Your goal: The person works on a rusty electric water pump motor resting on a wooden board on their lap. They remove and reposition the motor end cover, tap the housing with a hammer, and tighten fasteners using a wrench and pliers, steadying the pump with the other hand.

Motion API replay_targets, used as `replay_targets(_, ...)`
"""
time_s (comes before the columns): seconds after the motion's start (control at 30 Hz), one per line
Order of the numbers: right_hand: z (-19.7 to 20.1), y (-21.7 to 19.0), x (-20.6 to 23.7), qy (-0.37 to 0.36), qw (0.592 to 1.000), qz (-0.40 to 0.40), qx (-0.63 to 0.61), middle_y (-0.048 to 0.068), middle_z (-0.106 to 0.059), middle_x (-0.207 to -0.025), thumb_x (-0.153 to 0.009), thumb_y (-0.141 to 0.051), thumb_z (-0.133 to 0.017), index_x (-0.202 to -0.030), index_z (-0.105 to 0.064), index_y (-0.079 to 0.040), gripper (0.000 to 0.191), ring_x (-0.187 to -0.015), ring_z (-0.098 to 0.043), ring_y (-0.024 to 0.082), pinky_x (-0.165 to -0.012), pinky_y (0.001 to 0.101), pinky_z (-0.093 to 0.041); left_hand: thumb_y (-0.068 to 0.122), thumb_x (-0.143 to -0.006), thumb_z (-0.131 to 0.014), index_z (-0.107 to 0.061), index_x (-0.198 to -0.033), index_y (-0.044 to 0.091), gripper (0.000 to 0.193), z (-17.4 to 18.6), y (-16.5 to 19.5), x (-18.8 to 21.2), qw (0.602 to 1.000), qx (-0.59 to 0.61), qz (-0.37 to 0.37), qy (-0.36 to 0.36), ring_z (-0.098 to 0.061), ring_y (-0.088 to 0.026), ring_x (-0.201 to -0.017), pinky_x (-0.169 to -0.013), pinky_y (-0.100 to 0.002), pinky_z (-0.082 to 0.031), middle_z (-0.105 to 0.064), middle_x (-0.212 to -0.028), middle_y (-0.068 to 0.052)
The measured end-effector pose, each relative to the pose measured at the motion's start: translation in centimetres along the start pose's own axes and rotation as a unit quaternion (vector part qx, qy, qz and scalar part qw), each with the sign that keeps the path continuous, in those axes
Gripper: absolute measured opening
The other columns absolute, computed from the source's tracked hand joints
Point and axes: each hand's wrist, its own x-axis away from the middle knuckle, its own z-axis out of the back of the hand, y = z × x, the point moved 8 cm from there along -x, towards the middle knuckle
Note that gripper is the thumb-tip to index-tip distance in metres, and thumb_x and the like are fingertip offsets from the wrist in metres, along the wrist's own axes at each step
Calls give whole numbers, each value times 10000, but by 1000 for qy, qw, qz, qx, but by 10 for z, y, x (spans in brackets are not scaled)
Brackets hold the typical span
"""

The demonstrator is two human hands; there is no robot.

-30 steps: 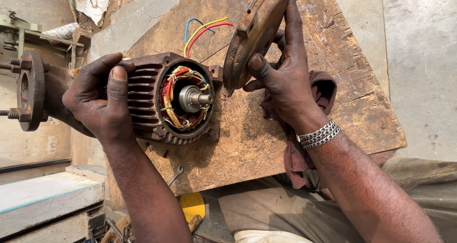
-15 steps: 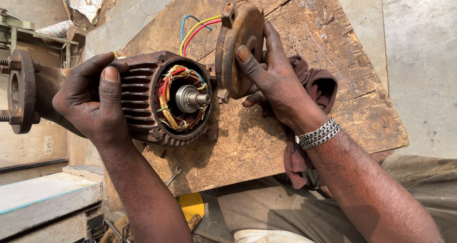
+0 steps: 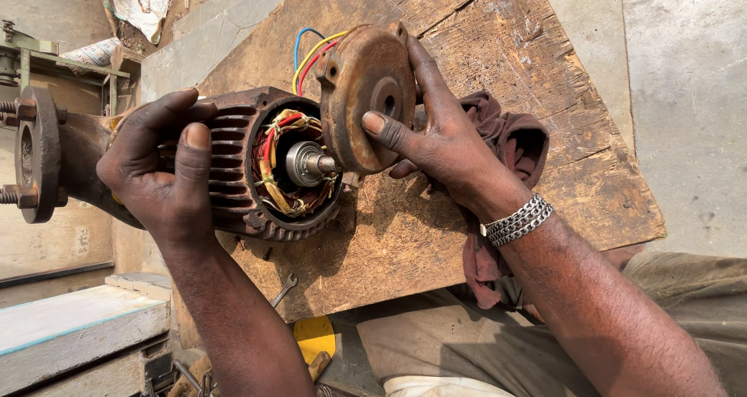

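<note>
Between your hands, the rusty cover [image 3: 366, 97] sits gripped in your right hand [image 3: 440, 136], seemingly just off the shaft [image 3: 315, 164]; your left hand [image 3: 159, 171] clasps the motor [image 3: 261, 164].

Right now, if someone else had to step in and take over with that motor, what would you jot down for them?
Left hand: grip around the ribbed motor body, steadying it on the wooden board.
Right hand: holds the rusty round end cover upright, just in front of the open end.
Done: cover is off; windings and shaft are exposed.
Left: cover not seated on the shaft. Dark rag lies under the right wrist; small spanner below the board.
</note>
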Motion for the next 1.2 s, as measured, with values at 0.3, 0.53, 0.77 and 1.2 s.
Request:
replay_targets(0.3,-33,-20,14,-52,958,179,220,247,-293,-1686,-546,-555,-1010,-1662,-105,-5,1539,-1580,-326,393,-1300,475,-292,626,-940,-762,-733,-1236,57,642,-13,31,-3,982,-139,-89,-91,-652,-197,-1104,-959,-325,-545,-678,-1161,-105)
replay_targets(0.53,-67,-46,34,-52,912,262,311,215,-383,-1593,-553,-532,-1003,-1644,-177,-77,1443,-1506,-416,410,-1260,476,-368,301,-1041,-801,-763,-1170,42,292,15,15,6,986,-143,-84,-29,-739,-212,-1041,-958,-329,-581,-764,-1078,-105)
replay_targets(0.77,-95,-72,55,-31,843,321,431,169,-439,-1521,-495,-491,-1009,-1620,-243,-114,1413,-1421,-499,365,-1145,492,-508,256,-1005,-698,-780,-1103,96,205,52,23,31,982,-48,-113,144,-760,-206,-967,-890,-328,-622,-784,-992,-76)
replay_targets(1.2,-117,-96,95,-65,885,286,361,244,-365,-1668,-601,-402,-951,-1709,-120,-63,1426,-1328,-640,332,-1005,400,-642,885,-897,-202,-432,-1616,219,1006,14,30,125,997,-55,-38,36,-220,-268,-1676,-1395,-555,48,-504,-1665,2)
